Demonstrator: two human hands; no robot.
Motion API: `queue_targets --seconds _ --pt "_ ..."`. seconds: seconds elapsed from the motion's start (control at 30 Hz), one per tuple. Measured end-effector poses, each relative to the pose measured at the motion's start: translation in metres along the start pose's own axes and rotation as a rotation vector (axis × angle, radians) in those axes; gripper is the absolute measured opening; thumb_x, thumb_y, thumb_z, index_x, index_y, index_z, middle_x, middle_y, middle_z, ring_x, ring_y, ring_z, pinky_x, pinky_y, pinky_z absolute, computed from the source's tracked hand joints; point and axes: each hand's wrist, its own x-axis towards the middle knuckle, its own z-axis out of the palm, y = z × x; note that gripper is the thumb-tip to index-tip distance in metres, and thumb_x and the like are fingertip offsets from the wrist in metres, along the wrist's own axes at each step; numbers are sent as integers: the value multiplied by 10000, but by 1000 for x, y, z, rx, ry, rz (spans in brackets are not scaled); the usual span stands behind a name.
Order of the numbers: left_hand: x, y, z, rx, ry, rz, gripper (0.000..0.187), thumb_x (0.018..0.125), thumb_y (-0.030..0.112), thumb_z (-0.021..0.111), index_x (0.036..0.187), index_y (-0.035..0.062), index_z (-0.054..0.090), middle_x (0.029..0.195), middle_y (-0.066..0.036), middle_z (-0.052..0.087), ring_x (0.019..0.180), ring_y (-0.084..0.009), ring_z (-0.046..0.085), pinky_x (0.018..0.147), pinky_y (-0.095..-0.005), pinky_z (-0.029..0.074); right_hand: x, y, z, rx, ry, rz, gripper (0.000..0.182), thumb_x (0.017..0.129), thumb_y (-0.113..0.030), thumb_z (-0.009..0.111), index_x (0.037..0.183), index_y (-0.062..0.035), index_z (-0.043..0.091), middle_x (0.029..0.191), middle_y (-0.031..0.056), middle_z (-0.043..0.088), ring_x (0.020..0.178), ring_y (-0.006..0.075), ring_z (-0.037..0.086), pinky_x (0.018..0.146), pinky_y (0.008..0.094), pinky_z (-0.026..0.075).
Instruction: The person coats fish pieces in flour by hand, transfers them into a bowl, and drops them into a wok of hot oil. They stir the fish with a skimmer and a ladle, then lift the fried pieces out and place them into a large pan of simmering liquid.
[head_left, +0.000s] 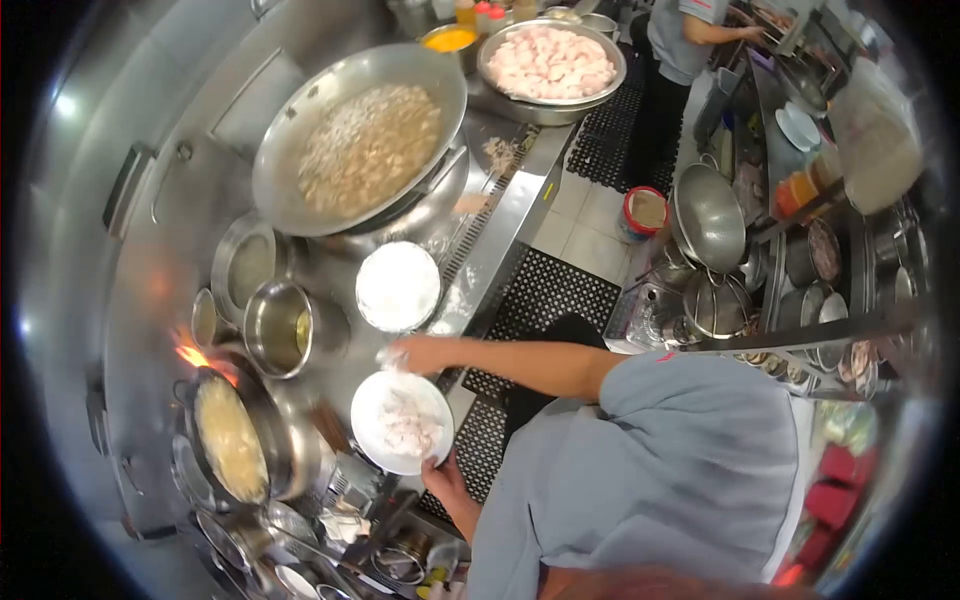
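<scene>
A white plate [364, 425] holds pale, white-dusted pieces that look like raw meat [412, 425]. My left hand [447, 482] grips its near rim, thumb on top. Over the gap between the plate and a white bowl of flour-like powder [398, 287] is my right hand [418, 354]. Its fingers are closed and whitened at the tips, around something pale and too blurred to name.
A large wok [275, 185] of bubbling oil with frying pieces stands beyond the bowl. Flame [190, 355] shows beside another wok [283, 440] with yellowish food. A metal pot [262, 325] stands between. Farther along are a basin of raw meat [550, 65] and a co-worker [680, 40].
</scene>
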Motion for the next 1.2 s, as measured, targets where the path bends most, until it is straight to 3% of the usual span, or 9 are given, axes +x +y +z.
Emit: queue_targets --seconds 0.03,0.1,0.13,0.37,0.57,0.6,0.83,0.97,1.2 --pt "-5 5 1 54 -13 7 651 673 3 475 1307 -41 334 1294 -194 428 1156 -354 463 903 -468 452 -25 -47 -54 411 -13 299 395 871 -192 526 1246 -74 497 1048 154 626 876 221 619 720 337 520" --pt "-5 12 -10 103 28 -122 620 674 16 469 1285 -24 371 1266 -178 454 1128 -341 486 877 -451 464 -25 28 -99 397 239 89 450 899 -168 489 1325 -61 391 1075 148 611 939 224 596 779 338 507" --pt "-12 12 6 -6 -45 -130 613 668 9 470 1275 -20 387 1234 -173 480 1093 -333 509 849 -429 478 -50 7 -134 619 383 314 416 911 -168 481 1296 -26 417 1096 147 602 948 217 586 802 353 496" --pt "-21 -31 132 172 -202 -325 695 641 -7 445 1328 33 338 1285 -164 454 1140 -315 497 911 -446 473 -125 32 -332 276 981 264 267 883 -125 520 1135 -42 555 874 76 657 648 152 632 537 295 526" --pt "14 -128 267 323 -275 -342 681 627 7 486 1298 11 371 1238 -164 484 1084 -324 529 837 -443 500 -84 56 -473 -510 919 193 563 635 -146 643 1176 -29 539 1095 230 584 1029 352 557 893 409 444" --pt "20 -136 287 349 -305 -348 697 617 9 485 1304 17 368 1244 -168 478 1082 -333 529 830 -456 502 -65 80 -483 -535 1016 -11 567 631 -126 616 1188 -57 536 1107 216 581 1037 357 550 895 401 444" --pt "75 -200 393 430 -314 -344 653 626 56 500 1272 29 409 1176 -123 538 1004 -307 571 773 -431 510 -18 81 -514 -709 606 419 455 765 -355 566 1180 -170 555 1077 147 603 1006 317 565 861 443 430" --pt "91 -208 419 415 -294 -315 648 632 39 481 1274 15 391 1181 -138 527 1007 -314 565 803 -439 507 -25 88 -517 -731 721 366 422 763 -414 550 1090 -152 601 1019 99 631 949 270 592 826 489 391" --pt "95 -216 452 356 -323 -289 639 620 25 477 1254 -12 405 1166 -156 527 981 -308 573 786 -422 520 -12 109 -529 -748 602 399 452 685 -255 594 1135 -210 590 1005 127 630 941 270 600 774 480 450"
